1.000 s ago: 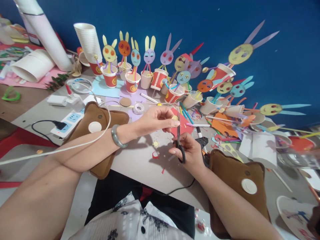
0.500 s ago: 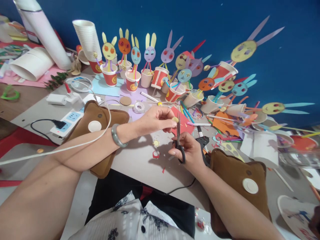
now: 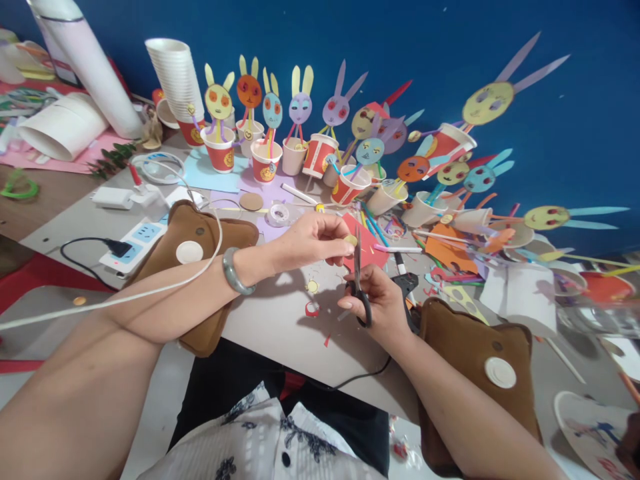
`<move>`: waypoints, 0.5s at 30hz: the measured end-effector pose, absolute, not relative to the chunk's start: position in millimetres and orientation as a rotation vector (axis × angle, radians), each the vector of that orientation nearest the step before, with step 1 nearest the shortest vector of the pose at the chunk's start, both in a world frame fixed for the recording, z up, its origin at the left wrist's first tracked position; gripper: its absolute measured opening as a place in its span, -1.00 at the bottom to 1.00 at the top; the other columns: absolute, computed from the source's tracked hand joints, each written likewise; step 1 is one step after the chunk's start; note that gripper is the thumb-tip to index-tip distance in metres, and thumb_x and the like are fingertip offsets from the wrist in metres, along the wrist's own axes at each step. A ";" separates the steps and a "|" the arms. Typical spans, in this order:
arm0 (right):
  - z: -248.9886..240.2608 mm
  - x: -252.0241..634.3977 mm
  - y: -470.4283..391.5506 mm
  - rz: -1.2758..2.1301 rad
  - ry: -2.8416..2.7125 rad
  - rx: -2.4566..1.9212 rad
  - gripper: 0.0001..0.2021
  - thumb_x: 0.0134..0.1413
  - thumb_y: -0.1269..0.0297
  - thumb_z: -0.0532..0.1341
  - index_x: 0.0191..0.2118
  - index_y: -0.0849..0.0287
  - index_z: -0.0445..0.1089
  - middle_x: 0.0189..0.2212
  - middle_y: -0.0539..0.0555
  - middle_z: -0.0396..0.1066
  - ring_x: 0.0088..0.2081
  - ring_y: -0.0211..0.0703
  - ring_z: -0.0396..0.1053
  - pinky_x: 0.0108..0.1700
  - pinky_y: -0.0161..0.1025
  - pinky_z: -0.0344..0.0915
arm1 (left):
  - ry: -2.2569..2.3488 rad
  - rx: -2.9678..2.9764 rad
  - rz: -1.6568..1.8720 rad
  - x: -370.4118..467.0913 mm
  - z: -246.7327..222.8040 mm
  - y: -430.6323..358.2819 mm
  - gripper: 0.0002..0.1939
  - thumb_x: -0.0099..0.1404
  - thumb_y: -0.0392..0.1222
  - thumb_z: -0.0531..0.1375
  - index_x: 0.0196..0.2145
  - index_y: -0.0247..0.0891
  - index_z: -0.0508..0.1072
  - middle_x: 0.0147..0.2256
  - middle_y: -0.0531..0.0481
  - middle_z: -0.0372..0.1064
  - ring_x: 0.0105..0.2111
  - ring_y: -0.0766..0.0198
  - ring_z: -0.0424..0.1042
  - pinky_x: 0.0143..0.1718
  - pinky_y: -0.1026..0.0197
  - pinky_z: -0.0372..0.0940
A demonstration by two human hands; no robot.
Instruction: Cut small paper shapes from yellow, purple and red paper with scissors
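Left hand (image 3: 327,240) has drawn its thumb back a touch from the scissors (image 3: 357,267) in the last second, pinching a small yellow paper disc (image 3: 351,239) just left of them; right hand (image 3: 379,301) grips them. Looks like trimming, so next calls for turning the rim in slowly.

Bright, even light on the table (image 3: 280,333), soft shadows; the wall (image 3: 395,33) dims toward two o'clock, clutter (image 3: 597,313) smears at three, the bottle (image 3: 90,70) stretches at ten!

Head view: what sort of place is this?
Likely a craft workspace: rabbit-eared figures in paper cups, scissors in the right hand, and paper scraps on the table.
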State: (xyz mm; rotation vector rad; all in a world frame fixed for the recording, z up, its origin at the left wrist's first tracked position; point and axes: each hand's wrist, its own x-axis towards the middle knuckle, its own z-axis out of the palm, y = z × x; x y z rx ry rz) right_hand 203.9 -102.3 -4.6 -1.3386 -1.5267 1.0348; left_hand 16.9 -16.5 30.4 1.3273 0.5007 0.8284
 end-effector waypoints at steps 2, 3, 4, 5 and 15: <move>-4.3 203.7 -102.1 1.028 -1.534 -1.337 -0.41 -0.32 -0.26 0.50 -0.38 0.07 0.29 -0.63 -0.08 0.37 -0.61 -0.22 0.29 -0.53 -0.25 0.22 | 0.505 1.329 0.827 16.8 30.2 -16.6 -0.85 0.18 -0.32 0.25 -0.51 -0.32 0.36 -0.58 0.09 0.34 -0.56 0.47 0.37 -0.48 0.37 0.29; -4.2 203.6 -101.9 1.023 -1.537 -1.334 -0.41 -0.32 -0.26 0.50 -0.39 0.07 0.29 -0.63 -0.08 0.37 -0.61 -0.22 0.30 -0.53 -0.25 0.23 | 0.507 1.328 0.827 16.8 30.3 -16.7 -0.85 0.17 -0.32 0.26 -0.51 -0.32 0.36 -0.58 0.09 0.34 -0.56 0.47 0.37 -0.48 0.37 0.29; -4.0 203.4 -101.8 1.020 -1.540 -1.331 -0.41 -0.32 -0.27 0.50 -0.39 0.07 0.29 -0.63 -0.08 0.37 -0.61 -0.21 0.31 -0.53 -0.25 0.24 | 0.509 1.325 0.826 16.9 30.3 -16.7 -0.85 0.17 -0.32 0.26 -0.51 -0.32 0.36 -0.58 0.09 0.34 -0.56 0.47 0.37 -0.48 0.37 0.29; -3.9 203.2 -101.6 1.018 -1.540 -1.330 -0.41 -0.32 -0.27 0.50 -0.39 0.06 0.29 -0.63 -0.09 0.36 -0.61 -0.21 0.31 -0.54 -0.25 0.24 | 0.510 1.322 0.826 16.9 30.4 -16.8 -0.85 0.16 -0.32 0.26 -0.51 -0.32 0.36 -0.58 0.09 0.34 -0.56 0.47 0.37 -0.48 0.37 0.29; -1.8 203.1 -101.7 1.047 -1.529 -1.336 -0.41 -0.32 -0.27 0.49 -0.37 0.07 0.30 -0.65 -0.08 0.36 -0.63 -0.22 0.29 -0.56 -0.25 0.21 | 0.507 1.316 0.841 17.1 30.7 -15.8 -0.85 0.15 -0.30 0.26 -0.51 -0.31 0.35 -0.58 0.08 0.35 -0.55 0.45 0.38 -0.48 0.36 0.28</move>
